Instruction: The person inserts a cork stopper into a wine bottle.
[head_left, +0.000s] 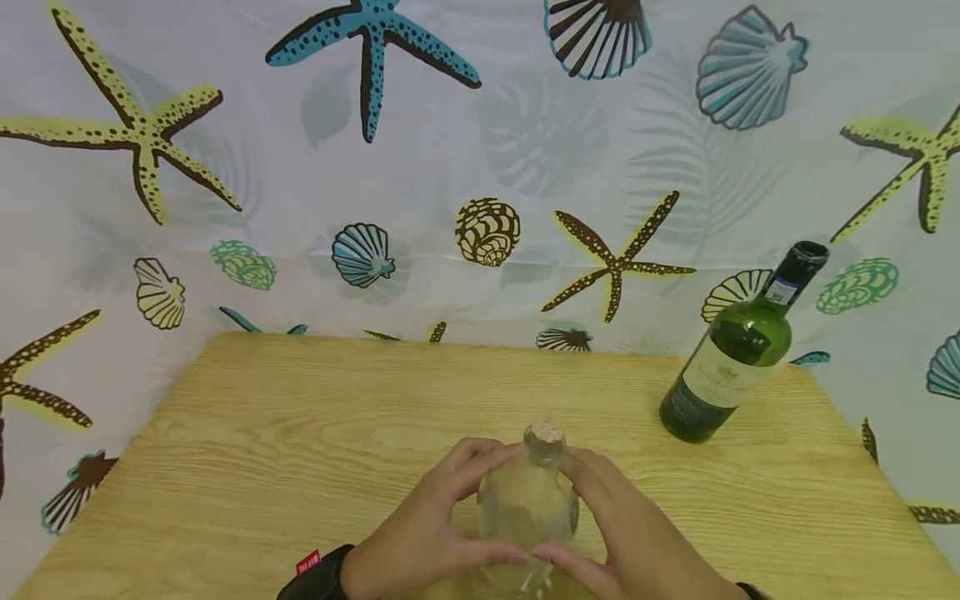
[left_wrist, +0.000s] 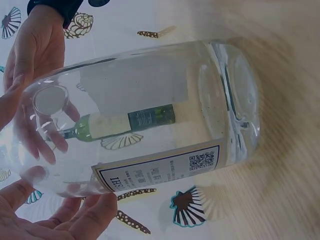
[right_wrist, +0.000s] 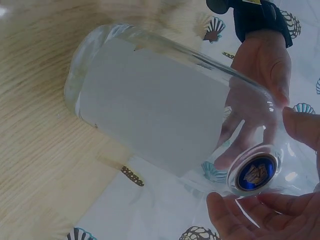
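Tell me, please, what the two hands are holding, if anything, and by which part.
The left hand and right hand together hold the clear glass bottle, gripped around its shoulders.

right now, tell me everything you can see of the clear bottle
The clear bottle looks like glass, with rounded shoulders and a narrow neck. A cork-like stopper fills its mouth. A round blue emblem sits on the shoulder, and a printed label with a QR code runs down another side. It is roughly upright at the near side of the wooden table; the left hand and right hand hold its upper body, thumbs in front. Any contents are unclear.
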